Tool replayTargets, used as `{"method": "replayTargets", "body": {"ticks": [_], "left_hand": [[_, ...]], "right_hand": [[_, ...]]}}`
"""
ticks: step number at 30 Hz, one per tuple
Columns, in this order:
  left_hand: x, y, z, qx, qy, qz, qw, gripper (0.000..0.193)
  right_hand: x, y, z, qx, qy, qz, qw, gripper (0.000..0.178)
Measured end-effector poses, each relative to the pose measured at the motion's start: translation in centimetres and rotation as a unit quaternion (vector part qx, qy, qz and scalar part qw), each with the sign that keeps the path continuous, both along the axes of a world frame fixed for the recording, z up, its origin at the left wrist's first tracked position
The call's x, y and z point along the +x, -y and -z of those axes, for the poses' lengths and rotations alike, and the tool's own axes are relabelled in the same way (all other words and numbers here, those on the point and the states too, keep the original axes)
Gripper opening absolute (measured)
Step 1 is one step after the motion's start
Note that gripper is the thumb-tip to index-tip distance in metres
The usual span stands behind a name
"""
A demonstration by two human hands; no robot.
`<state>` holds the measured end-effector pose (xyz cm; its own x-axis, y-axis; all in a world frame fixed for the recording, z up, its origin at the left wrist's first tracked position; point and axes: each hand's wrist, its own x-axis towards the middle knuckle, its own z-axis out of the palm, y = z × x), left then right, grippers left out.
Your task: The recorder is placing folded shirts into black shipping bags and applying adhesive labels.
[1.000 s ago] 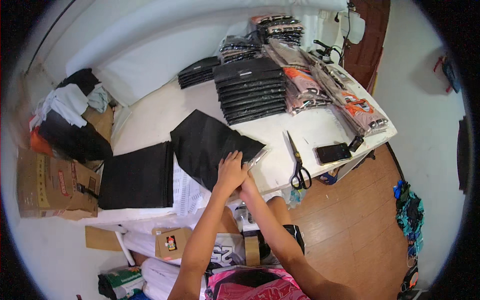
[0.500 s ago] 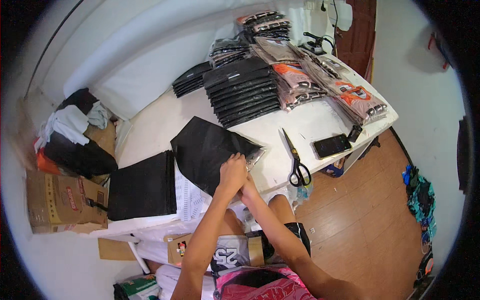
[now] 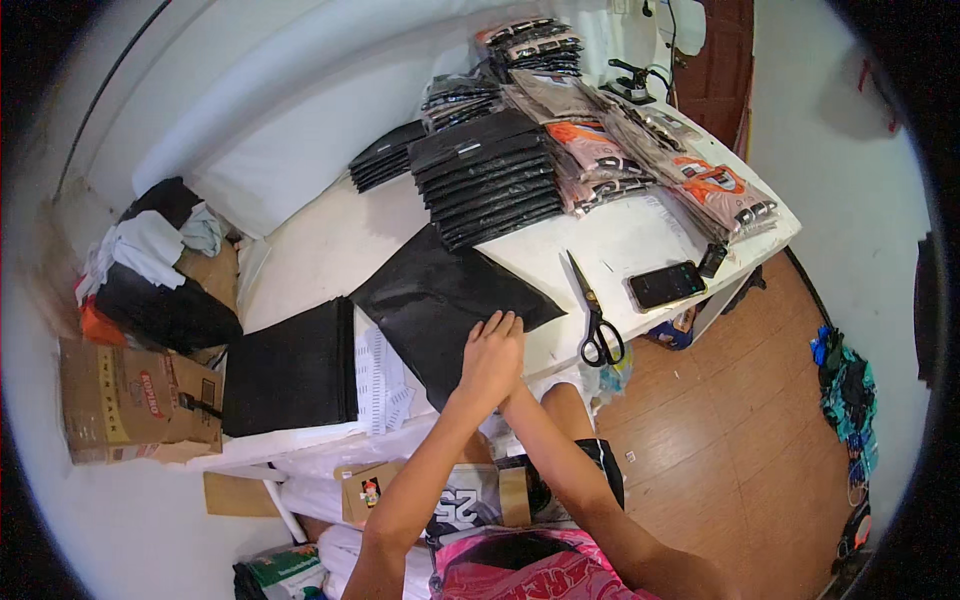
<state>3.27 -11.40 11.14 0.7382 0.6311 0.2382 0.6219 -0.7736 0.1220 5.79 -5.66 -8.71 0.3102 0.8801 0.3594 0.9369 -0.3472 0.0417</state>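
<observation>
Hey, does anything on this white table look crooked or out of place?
The flat black plastic bag under both hands lies turned at an angle to the table edge, unlike the squared black stack behind it. The black-handled scissors lie loose near the front edge. Nothing looks spilled or damaged.

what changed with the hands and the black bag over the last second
Both hands, the left hand over the right hand, have pressed forward along the black bag, flattening its near right corner, where a clear strip showed earlier. The bag now lies flatter; nothing was picked up or let go. The scissors, phone and stack of black bags stayed where they were on the table.
</observation>
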Motion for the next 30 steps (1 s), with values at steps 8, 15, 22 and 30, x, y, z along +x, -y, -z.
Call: {"method": "replayTargets", "body": {"ticks": [8, 15, 22, 30], "left_hand": [[-8.3, 0.0, 2.6, 0.005, 0.218, -0.070, 0.973, 0.038], [-16.8, -1.8, 5.8, -0.020, 0.133, -0.090, 0.987, 0.051], [-17.5, -1.5, 8.5, 0.035, 0.140, -0.083, 0.986, 0.045], [-17.0, -1.6, 9.7, 0.069, 0.137, -0.048, 0.987, 0.028]], "right_hand": [[4.1, 3.0, -8.4, 0.080, -0.876, -0.102, 0.464, 0.032], [12.4, 8.4, -13.7, -0.159, -0.716, -0.128, 0.667, 0.030], [17.5, 5.1, -14.8, 0.205, -0.556, -0.179, 0.786, 0.021], [19.4, -0.6, -7.7, 0.005, -0.511, -0.122, 0.851, 0.028]]}}
